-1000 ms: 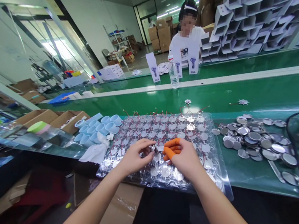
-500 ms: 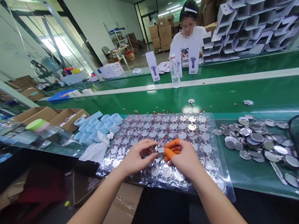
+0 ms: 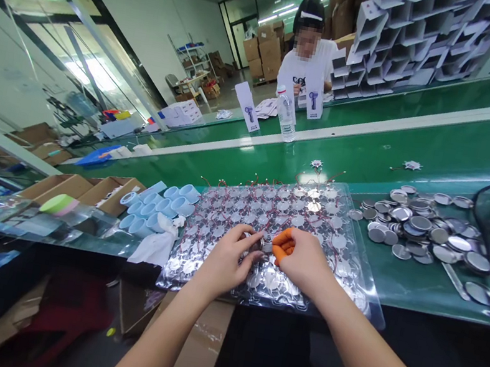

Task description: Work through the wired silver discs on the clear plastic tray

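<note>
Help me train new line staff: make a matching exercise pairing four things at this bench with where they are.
Things:
1. Orange finger cots
2. Loose metal discs
3. Light blue cylinders
4. Plastic water bottle

Places:
A. Upright on the white strip
B. On the fingers of the right hand
C. Beside the cardboard boxes, left of the plastic sheet
D. Heaped on the green belt, right of the plastic sheet

Pairs: 1-B, 2-D, 3-C, 4-A
</note>
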